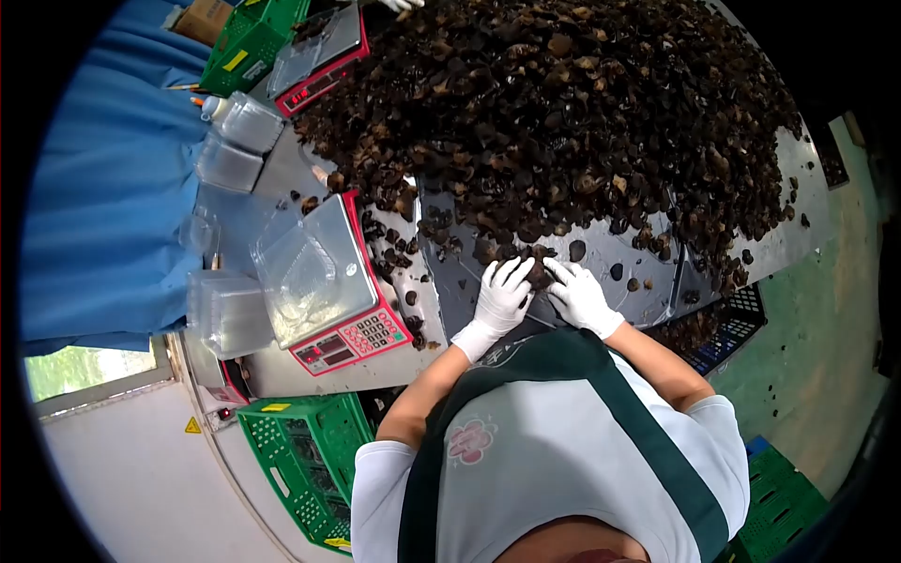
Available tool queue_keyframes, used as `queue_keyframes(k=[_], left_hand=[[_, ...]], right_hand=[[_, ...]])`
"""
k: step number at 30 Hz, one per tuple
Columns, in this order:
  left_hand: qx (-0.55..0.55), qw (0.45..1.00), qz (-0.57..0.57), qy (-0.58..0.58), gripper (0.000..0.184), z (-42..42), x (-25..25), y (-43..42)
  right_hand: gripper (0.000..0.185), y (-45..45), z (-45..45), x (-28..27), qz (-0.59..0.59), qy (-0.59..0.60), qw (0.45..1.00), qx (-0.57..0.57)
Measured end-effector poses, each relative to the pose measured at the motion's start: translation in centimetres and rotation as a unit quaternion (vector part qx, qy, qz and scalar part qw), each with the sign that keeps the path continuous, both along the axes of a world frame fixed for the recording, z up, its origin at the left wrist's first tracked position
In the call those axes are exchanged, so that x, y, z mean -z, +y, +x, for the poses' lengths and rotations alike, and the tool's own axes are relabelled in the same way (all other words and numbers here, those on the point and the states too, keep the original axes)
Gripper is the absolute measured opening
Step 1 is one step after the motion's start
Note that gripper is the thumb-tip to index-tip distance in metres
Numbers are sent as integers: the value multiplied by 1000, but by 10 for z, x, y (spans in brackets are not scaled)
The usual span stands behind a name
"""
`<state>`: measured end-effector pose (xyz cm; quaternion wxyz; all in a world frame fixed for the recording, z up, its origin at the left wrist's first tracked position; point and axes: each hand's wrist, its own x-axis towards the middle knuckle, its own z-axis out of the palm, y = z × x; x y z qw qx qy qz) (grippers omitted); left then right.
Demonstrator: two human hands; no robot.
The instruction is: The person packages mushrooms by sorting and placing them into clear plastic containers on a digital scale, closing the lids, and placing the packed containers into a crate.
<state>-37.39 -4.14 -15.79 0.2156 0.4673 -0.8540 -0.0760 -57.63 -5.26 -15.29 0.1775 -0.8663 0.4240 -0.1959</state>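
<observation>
Brown-black fungus pieces (563,122), glossy and ruffled, some tan-patched

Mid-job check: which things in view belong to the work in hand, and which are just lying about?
Likely in use:
- dark, curled pieces, some under the left hand and right hand
- nearer red scale, probably, with clear plastic on its pan

Seemingly lying about:
- cardboard box
- green crate at lower left, perhaps for later use
</observation>
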Motion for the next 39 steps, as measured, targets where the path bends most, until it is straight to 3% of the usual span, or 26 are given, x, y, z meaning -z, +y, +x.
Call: queue_keyframes(k=[3, 6, 9, 11, 13, 16, 17, 21, 23, 25, 29, 31, 32, 34, 39], left_hand=[[-33, 999, 7, -2, 24, 17, -1, 14], [-76, 996, -3, 47, 41, 36, -9, -6], [-120, 986, 14, 116, 72, 36, -34, -54], [-136, 985, 22, 104, 88, 33, -44, -86], [-160, 985, 41, 55, 93, 24, -43, -112], [-129, 987, 91, -13, 87, 15, -30, -115], [-107, 987, 108, -52, 84, 13, -28, -106], [-61, 995, 71, 36, 52, 14, -5, -45], [-54, 996, 70, 33, 42, 10, -4, -12], [-55, 997, 52, 10, 37, 15, -4, 9], [-76, 996, 40, 27, 39, 31, -9, 9], [-72, 995, 14, 63, 41, 35, -19, -9], [-75, 993, 24, 83, 47, 35, -26, -23], [-95, 989, 10, 110, 57, 32, -30, -56], [-155, 986, 58, -3, 88, 7, -41, -133]], right_hand=[[12, -3, -14, -18, 85, -49, 995, -21], [9, -47, -22, -25, 48, -151, 987, 18], [28, -110, -16, -64, -32, -123, 983, 131], [39, -158, -11, -66, -87, -71, 976, 187], [55, -189, 2, -65, -128, -3, 960, 248], [64, -178, 16, -50, -33, 94, 972, 213], [57, -160, 19, -45, -32, 118, 975, 187], [40, -75, 13, -17, 18, 60, 993, 103], [33, -37, 6, -16, -12, 49, 997, 66], [29, -10, -3, -15, 46, 32, 997, 45], [24, -2, -24, -22, 13, 15, 1000, 4], [22, -19, -29, -45, 64, -16, 997, 40], [21, -34, -32, -43, -10, -49, 997, 52], [23, -72, -29, -60, -28, -96, 988, 116], [56, -172, -8, -60, -131, -12, 968, 212]])
